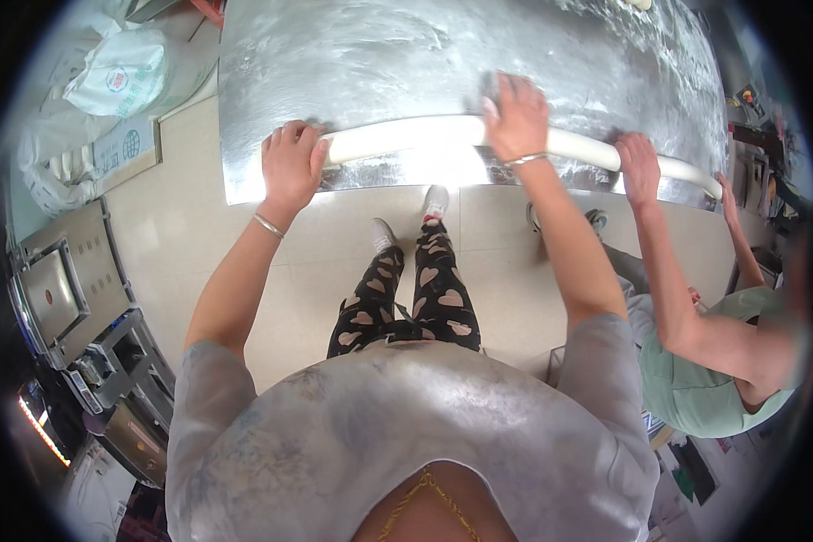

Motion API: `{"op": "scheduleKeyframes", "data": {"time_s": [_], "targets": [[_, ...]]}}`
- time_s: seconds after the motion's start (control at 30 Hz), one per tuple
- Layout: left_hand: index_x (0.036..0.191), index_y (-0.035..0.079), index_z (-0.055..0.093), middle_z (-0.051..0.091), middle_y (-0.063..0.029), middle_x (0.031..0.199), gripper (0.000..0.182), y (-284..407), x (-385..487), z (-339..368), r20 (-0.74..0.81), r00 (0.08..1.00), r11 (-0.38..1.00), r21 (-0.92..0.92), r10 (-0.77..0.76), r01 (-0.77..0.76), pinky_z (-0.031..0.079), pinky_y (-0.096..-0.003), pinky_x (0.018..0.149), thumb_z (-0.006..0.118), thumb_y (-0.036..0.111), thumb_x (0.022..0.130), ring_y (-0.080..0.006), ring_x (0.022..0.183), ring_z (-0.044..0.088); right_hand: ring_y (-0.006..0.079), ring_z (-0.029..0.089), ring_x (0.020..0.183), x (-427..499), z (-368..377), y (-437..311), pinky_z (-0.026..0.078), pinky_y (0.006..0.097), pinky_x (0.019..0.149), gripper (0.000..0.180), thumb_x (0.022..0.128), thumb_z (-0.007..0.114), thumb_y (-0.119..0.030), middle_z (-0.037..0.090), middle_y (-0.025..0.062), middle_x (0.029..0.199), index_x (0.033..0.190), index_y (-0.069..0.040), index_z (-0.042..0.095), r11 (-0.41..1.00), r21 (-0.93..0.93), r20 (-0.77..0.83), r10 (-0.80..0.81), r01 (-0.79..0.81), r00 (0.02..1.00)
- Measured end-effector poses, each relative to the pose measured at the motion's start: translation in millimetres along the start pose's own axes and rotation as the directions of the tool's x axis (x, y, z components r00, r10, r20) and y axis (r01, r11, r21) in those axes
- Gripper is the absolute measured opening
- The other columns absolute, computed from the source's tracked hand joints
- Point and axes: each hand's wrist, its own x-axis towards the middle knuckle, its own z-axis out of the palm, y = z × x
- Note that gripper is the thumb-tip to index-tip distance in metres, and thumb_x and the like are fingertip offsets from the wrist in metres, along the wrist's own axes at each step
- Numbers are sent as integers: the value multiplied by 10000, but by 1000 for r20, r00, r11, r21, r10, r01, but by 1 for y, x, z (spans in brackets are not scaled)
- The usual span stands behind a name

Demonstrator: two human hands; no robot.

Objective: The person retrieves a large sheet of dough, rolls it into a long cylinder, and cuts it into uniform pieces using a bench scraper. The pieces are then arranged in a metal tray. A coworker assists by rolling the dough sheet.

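Note:
A long, smooth roll of white dough (406, 135) lies along the near edge of a floured metal table (352, 54). My left hand (291, 159) rests at the roll's left end, its fingers curled over the end. Farther right, my right hand (518, 118) lies across the top of the roll, fingers pointing away from me and slightly blurred. Its palm touches the dough, and the fingers reach past it over the metal. Each of my wrists bears a metal bangle.
At the right, a co-worker's two hands (640, 166) touch the same roll near its right end. White sacks (118, 71) stand left of the table. Steel equipment (54, 291) lines the left side. A piece of dough (640, 3) sits at the far edge of view.

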Motion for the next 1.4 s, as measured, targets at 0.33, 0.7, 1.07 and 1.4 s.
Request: {"op": "scheduleKeyframes", "data": {"time_s": [0.33, 0.7, 1.07, 1.4], "targets": [[1374, 124, 513, 573, -122, 1274, 456, 9, -29, -11, 15, 991, 989, 59, 133, -134, 348, -506, 1028, 538, 317, 962, -335, 1153, 514, 372, 465, 1282, -66, -2, 27, 341, 499, 1090, 620, 885, 625, -344, 506, 190, 1389, 1426, -82, 473, 965, 81, -65, -245, 250, 967], [1204, 99, 586, 594, -91, 1142, 590, -20, -13, -27, 283, 945, 986, -33, 167, -165, 497, -421, 865, 837, 256, 693, -313, 1028, 565, 300, 543, 1077, -49, -8, 7, 452, 404, 918, 648, 666, 840, -184, 568, 106, 1179, 1237, -64, 558, 876, 211, 127, -464, 434, 876], [1245, 90, 559, 574, -141, 1234, 583, -81, -21, -48, 267, 942, 977, -122, 203, -176, 443, -458, 977, 806, 163, 722, -375, 1139, 532, 286, 560, 1126, -30, 37, -157, 463, 397, 971, 395, 720, 744, -211, 615, 118, 1128, 1073, -83, 623, 754, 431, -6, -547, 496, 837], [1155, 32, 532, 558, -144, 1087, 525, -117, -22, -58, 300, 908, 956, -131, 292, -264, 470, -453, 818, 788, 104, 701, -364, 969, 536, 247, 552, 1039, -17, 48, -289, 461, 363, 873, 209, 827, 619, -170, 603, 99, 1032, 991, -43, 646, 768, 303, 38, -601, 564, 798]]}}
